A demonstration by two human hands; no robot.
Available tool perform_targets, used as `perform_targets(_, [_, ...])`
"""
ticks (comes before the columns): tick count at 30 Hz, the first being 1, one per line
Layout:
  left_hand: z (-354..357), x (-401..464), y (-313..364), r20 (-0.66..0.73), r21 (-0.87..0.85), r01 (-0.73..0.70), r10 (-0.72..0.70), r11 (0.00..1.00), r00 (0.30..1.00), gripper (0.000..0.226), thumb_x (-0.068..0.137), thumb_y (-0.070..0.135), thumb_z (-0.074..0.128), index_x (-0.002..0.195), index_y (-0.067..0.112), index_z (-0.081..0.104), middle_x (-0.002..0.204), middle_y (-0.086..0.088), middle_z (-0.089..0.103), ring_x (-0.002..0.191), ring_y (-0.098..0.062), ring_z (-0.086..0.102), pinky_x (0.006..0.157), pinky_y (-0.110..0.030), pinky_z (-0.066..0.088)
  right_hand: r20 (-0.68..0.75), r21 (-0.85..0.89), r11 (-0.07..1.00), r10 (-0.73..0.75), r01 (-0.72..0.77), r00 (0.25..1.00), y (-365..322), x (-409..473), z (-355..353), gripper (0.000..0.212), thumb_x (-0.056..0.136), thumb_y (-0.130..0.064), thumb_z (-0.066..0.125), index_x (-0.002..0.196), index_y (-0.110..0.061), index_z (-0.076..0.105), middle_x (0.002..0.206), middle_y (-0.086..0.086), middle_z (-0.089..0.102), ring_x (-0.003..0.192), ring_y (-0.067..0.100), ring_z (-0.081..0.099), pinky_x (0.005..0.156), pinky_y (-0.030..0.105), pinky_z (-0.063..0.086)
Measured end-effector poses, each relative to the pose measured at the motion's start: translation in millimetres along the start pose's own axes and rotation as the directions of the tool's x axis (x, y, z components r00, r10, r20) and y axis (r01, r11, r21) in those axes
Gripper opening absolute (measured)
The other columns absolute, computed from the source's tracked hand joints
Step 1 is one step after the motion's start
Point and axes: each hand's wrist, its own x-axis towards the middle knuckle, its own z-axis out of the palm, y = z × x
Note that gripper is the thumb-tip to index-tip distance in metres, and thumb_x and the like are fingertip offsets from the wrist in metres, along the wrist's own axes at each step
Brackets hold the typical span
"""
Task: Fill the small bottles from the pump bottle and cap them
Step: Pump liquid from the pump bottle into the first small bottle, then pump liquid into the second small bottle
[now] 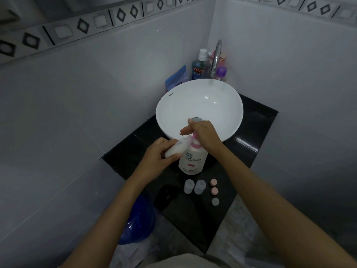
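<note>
A white pump bottle [192, 161] with a pink pump stands on the black counter [249, 151] in front of the sink. My right hand [202, 134] presses down on its pump head with the fingers lying over it. My left hand [160, 155] grips a small clear bottle [176, 148], tilted with its mouth at the pump's spout. Two more small clear bottles [189, 186] [200, 187] stand uncapped nearer to me. Beside them lie two pink caps [213, 182] [214, 190] and one grey cap [215, 201].
A white basin [222, 97] sits behind the pump bottle, with a chrome tap [216, 59] over it. Mouthwash [199, 68], a purple-capped bottle [221, 73] and a blue pouch [176, 78] crowd the back corner. A blue bucket [139, 221] sits on the floor at the left.
</note>
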Motion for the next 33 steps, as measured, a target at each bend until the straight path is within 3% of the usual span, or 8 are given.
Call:
perform_targets(4, [6, -1, 4, -0.023, 0.023, -0.013, 0.013, 1.0, 1.0, 0.045, 0.082, 0.023, 0.069, 0.125, 0.024, 0.058, 0.106, 0.003, 0.06, 0.096, -0.002, 0.058, 0.08, -0.014, 0.046, 0.001, 0.041, 0.999, -0.007, 0.007, 1.0, 0, -1, 0, 0.044, 0.099, -0.025, 0.042, 0.089, 0.006, 0.072, 0.088, 0.017, 0.072, 0.085, 0.021, 0.066, 0.086, 0.024, 0.047])
perform_targets(7, [10, -2, 6, -0.071, 0.051, -0.007, 0.01, 0.999, 0.997, 0.045, 0.08, 0.022, 0.072, 0.123, 0.022, 0.059, 0.104, 0.01, 0.061, 0.093, 0.005, 0.057, 0.076, -0.009, 0.046, -0.018, 0.066, 0.998, -0.015, 0.016, 1.0, 0, -2, 1, 0.043, 0.099, -0.023, 0.041, 0.09, 0.007, 0.071, 0.09, 0.021, 0.071, 0.087, 0.027, 0.067, 0.086, 0.027, 0.049])
perform_targets(10, [13, -3, 5, -0.118, 0.023, 0.027, -0.024, 0.999, 0.993, 0.046, 0.079, 0.019, 0.073, 0.123, 0.022, 0.058, 0.102, 0.018, 0.06, 0.09, 0.015, 0.056, 0.075, -0.002, 0.045, -0.02, 0.064, 0.998, -0.008, 0.01, 1.0, -1, -2, 1, 0.043, 0.099, -0.023, 0.041, 0.092, 0.007, 0.071, 0.091, 0.019, 0.071, 0.083, 0.027, 0.067, 0.077, 0.018, 0.05])
perform_targets(13, [15, -4, -1, -0.13, 0.036, 0.043, -0.038, 0.998, 0.991, 0.042, 0.077, 0.017, 0.074, 0.116, 0.023, 0.059, 0.1, 0.019, 0.059, 0.091, 0.013, 0.055, 0.076, 0.001, 0.043, -0.015, 0.078, 0.997, -0.006, 0.007, 1.0, -1, -2, 2, 0.043, 0.099, -0.022, 0.041, 0.091, 0.008, 0.07, 0.087, 0.019, 0.07, 0.078, 0.024, 0.066, 0.071, 0.015, 0.05])
perform_targets(18, [28, -16, -39, -0.011, 0.153, 0.18, -0.18, 0.972, 0.984, 0.037, 0.076, 0.02, 0.075, 0.11, 0.022, 0.059, 0.108, 0.007, 0.059, 0.093, 0.0, 0.057, 0.079, -0.011, 0.043, -0.003, 0.103, 0.995, 0.003, -0.003, 1.0, 3, 3, 2, 0.043, 0.098, -0.022, 0.042, 0.081, 0.003, 0.071, 0.08, 0.02, 0.071, 0.084, 0.036, 0.067, 0.08, 0.03, 0.051])
perform_targets(24, [49, -34, -81, 0.124, 0.259, 0.267, -0.306, 0.928, 0.944, 0.031, 0.076, 0.019, 0.072, 0.105, 0.023, 0.062, 0.108, 0.002, 0.064, 0.098, -0.011, 0.061, 0.09, -0.033, 0.052, -0.004, 0.112, 0.994, 0.002, -0.001, 1.0, 3, 2, 2, 0.043, 0.098, -0.021, 0.041, 0.086, 0.008, 0.07, 0.078, 0.02, 0.07, 0.08, 0.031, 0.066, 0.078, 0.028, 0.051])
perform_targets(29, [58, -37, -89, 0.161, 0.272, 0.28, -0.331, 0.921, 0.93, 0.027, 0.076, 0.013, 0.072, 0.099, 0.023, 0.062, 0.104, 0.003, 0.065, 0.097, -0.01, 0.061, 0.09, -0.032, 0.052, -0.01, 0.107, 0.994, -0.003, 0.004, 1.0, 3, 2, 2, 0.044, 0.099, -0.022, 0.041, 0.087, 0.009, 0.07, 0.083, 0.025, 0.069, 0.079, 0.032, 0.066, 0.082, 0.032, 0.051])
perform_targets(33, [62, -37, -92, 0.163, 0.267, 0.296, -0.345, 0.917, 0.924, 0.033, 0.075, 0.012, 0.073, 0.104, 0.023, 0.061, 0.11, 0.003, 0.064, 0.102, -0.009, 0.059, 0.091, -0.027, 0.048, -0.016, 0.112, 0.994, 0.006, -0.005, 1.0, 5, 4, 3, 0.043, 0.098, -0.023, 0.041, 0.083, 0.005, 0.071, 0.078, 0.022, 0.07, 0.081, 0.037, 0.066, 0.087, 0.039, 0.051])
